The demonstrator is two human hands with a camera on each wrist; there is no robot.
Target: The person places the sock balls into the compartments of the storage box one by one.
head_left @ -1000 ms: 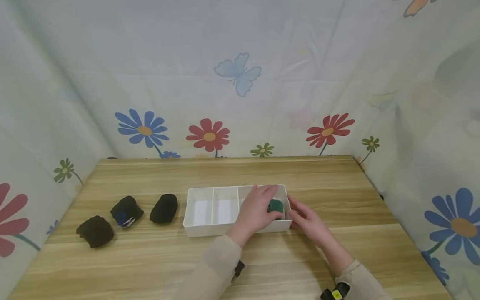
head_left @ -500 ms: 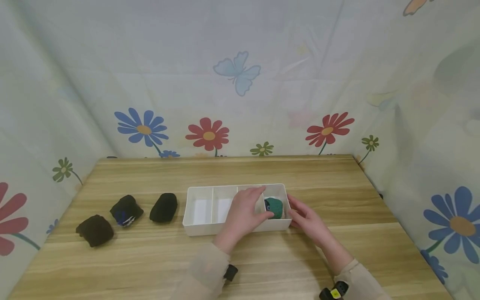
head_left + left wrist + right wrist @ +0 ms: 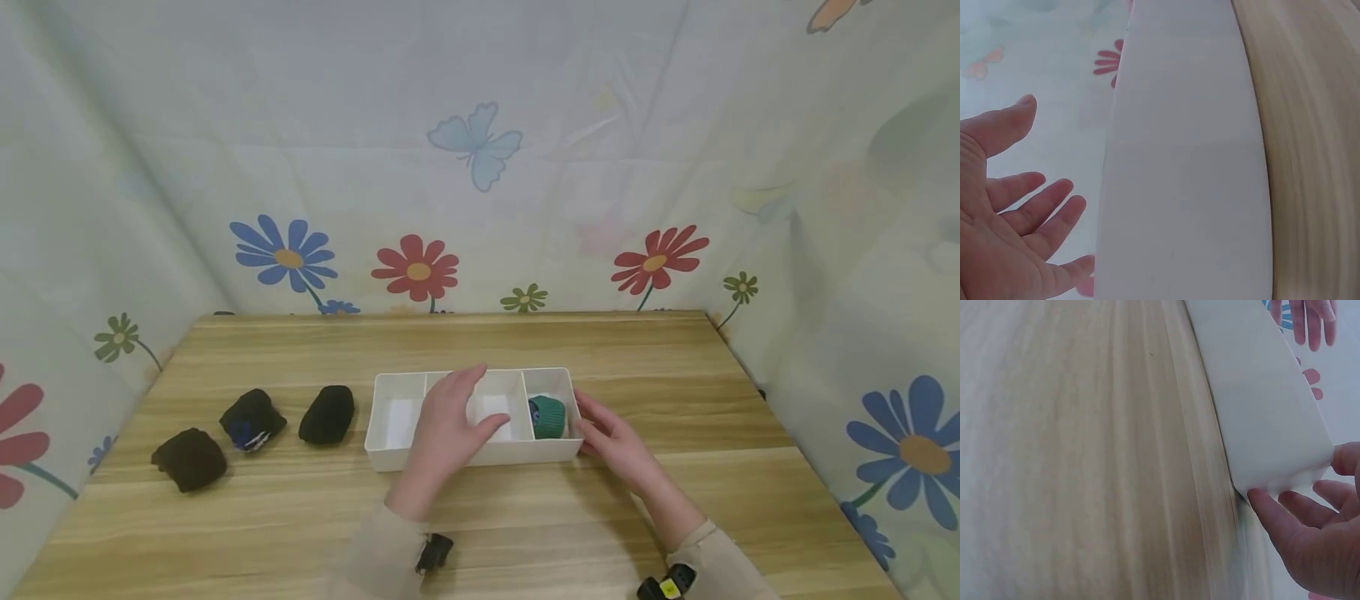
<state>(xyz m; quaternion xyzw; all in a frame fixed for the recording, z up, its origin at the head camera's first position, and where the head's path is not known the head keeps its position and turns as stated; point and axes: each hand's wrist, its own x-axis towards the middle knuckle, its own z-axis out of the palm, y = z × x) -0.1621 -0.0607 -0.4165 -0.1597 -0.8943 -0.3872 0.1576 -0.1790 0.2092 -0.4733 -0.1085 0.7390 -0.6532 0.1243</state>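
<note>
A long white divided box [image 3: 390,458] lies across the middle of the table. In its right-end compartment sits a bundled green ribbed-knit sock [image 3: 550,417] with a small blue patch on its left side. My left hand [image 3: 444,423] hovers over the box's middle compartments, thumb spread from the fingers and nothing held. In the left wrist view its fingers are loosely bent beside the box's front wall [image 3: 1185,156]. My right hand [image 3: 618,442] touches the box's right end; in the right wrist view its fingertips [image 3: 1260,497] lie against the end wall and the thumb is at the corner.
Three dark fabric bundles lie left of the box: a black one [image 3: 327,415] nearest it, one with blue and white marks [image 3: 253,419], and a dark brown one [image 3: 190,460]. A flower-printed curtain [image 3: 480,225] stands behind the wooden table [image 3: 525,533].
My left hand has let go of the green sock and moved left, out of the right-end compartment to above the middle ones. My right hand has stayed at the box's end.
</note>
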